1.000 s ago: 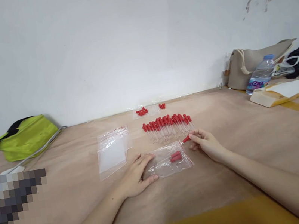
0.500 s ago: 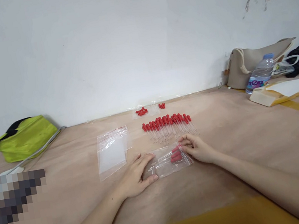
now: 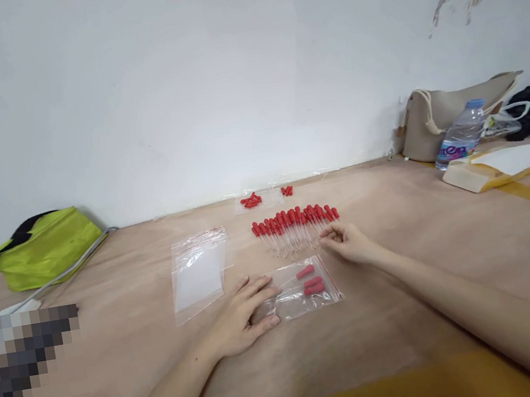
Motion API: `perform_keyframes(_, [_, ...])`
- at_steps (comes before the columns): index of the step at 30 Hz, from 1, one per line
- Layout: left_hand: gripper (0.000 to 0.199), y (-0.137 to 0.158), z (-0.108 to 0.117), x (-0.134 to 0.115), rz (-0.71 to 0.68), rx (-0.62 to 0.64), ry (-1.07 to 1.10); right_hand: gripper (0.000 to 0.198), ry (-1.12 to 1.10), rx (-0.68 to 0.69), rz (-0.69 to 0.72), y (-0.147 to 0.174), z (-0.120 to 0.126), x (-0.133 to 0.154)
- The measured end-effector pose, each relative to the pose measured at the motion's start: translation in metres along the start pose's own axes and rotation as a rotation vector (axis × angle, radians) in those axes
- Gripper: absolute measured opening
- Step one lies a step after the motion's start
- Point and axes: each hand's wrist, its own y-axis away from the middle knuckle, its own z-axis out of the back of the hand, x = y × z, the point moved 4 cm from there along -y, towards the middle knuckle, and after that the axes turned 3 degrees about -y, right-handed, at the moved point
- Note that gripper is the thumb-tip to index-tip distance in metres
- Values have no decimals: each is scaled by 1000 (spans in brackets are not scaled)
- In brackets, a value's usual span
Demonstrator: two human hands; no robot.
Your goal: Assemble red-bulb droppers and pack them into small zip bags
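My left hand [image 3: 246,315] lies with spread fingers on the left end of a clear zip bag [image 3: 292,308], pressing it to the table. Inside the bag are three glass droppers with red rubber bulbs [image 3: 313,281]; their thin tubes point toward my left hand. My right hand [image 3: 347,244] hovers just beyond the bag's upper right corner, loosely curled with finger and thumb apart, nothing visible in it. Right behind its fingertips is a row of several red-bulbed droppers [image 3: 293,217], bulbs toward the wall and tubes toward me.
Flat clear zip bags [image 3: 199,276] lie left of the droppers. Loose red bulbs [image 3: 251,200] rest on clear plastic near the wall. A lime-green bag [image 3: 46,250] sits far left. On the right are a water bottle [image 3: 461,135], a beige bag [image 3: 420,133] and an opened paper packet [image 3: 467,176].
My right hand has let go of the zip bag's right edge and moved up toward the row of droppers. The topmost bulb in the bag has shifted inward. My left hand stays on the bag.
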Motion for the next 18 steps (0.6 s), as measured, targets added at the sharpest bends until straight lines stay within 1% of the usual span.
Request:
perform_keyframes(3, [44, 1, 0, 1, 9, 19, -24, 14, 247, -101, 14, -32, 0, 1])
perform_keyframes(6, [44, 1, -1, 2, 1, 13, -25, 21, 333, -149, -33, -64, -9, 7])
perform_keyframes(9, [45, 1, 0, 2, -3, 10, -14, 19, 354, -174, -119, -86, -19, 12])
perform_keyframes(11, [45, 0, 0, 1, 1, 13, -12, 14, 356, -170, -182, -95, -24, 13])
perform_keyframes(13, [45, 0, 1, 1, 4, 20, -16, 14, 348, -164, -229, -99, -27, 12])
perform_keyframes(16, [44, 0, 1, -1, -3, 23, -17, 13, 309, -175, -251, -102, -26, 13])
perform_keyframes(18, [46, 1, 2, -1, -7, 13, -13, 9, 265, -196, -238, -102, -21, 17])
